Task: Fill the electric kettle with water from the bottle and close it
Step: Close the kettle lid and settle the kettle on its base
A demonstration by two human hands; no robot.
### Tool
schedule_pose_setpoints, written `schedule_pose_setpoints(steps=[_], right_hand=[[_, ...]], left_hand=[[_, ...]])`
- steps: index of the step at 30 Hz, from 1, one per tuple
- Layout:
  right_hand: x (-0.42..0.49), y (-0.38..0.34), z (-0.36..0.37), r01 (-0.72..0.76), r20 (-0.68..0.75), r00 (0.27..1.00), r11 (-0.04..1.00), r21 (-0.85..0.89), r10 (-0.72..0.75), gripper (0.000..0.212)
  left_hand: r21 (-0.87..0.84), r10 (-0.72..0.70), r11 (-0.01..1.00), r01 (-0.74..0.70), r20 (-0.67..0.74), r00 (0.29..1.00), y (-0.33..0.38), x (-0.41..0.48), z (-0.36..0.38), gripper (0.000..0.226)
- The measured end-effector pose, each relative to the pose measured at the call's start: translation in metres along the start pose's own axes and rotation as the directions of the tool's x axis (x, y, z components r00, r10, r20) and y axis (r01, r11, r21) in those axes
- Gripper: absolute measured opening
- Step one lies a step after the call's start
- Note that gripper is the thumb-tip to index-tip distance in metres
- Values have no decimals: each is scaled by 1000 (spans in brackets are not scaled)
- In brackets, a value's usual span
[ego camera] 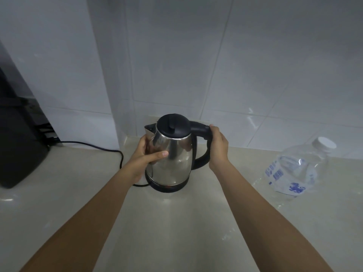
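So the right hand (217,143) is wrapped around the black handle (204,134) of the stainless electric kettle (170,154), and the left hand (146,152) is pressed flat against the steel body on the spout side, thumb across the front. The black lid (173,126) between them is shut, and the capped water bottle (294,171) stands well off past the right hand. Biggest risk imo: the power cord (110,151) trails right behind the left wrist, so shifting the kettle could snag it and drag the base (169,186).
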State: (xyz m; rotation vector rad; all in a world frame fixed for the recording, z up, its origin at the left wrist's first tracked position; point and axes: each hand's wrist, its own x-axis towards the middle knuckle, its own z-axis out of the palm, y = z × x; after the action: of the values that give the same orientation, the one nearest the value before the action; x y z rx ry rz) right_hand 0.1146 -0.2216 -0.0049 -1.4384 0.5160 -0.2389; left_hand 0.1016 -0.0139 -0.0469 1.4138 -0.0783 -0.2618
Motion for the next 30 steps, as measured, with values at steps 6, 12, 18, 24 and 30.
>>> schedule_pose_setpoints(steps=[6,12,18,24,30], right_hand=[[-3,0,4,0,21,1000,999,-33,1,35],[-6,1,1,51,81,996,996,-72,-45,43],[-18,17,-11,102,43,994,995,-3,-102,34],[-35,40,-14,282,164,954,935,-216,-250,85],[-33,28,-30,269,312,938,888,-374,-152,98]], left_hand=[[-27,5,1000,-6,-8,1000,-4,2,0,77],[-36,26,999,-26,-2,1000,-4,2,0,78],[7,32,999,-31,-86,996,-12,-8,4,85],[408,186,912,-54,-294,938,-19,-35,36,59],[754,42,645,120,-192,981,-20,-39,22,91]])
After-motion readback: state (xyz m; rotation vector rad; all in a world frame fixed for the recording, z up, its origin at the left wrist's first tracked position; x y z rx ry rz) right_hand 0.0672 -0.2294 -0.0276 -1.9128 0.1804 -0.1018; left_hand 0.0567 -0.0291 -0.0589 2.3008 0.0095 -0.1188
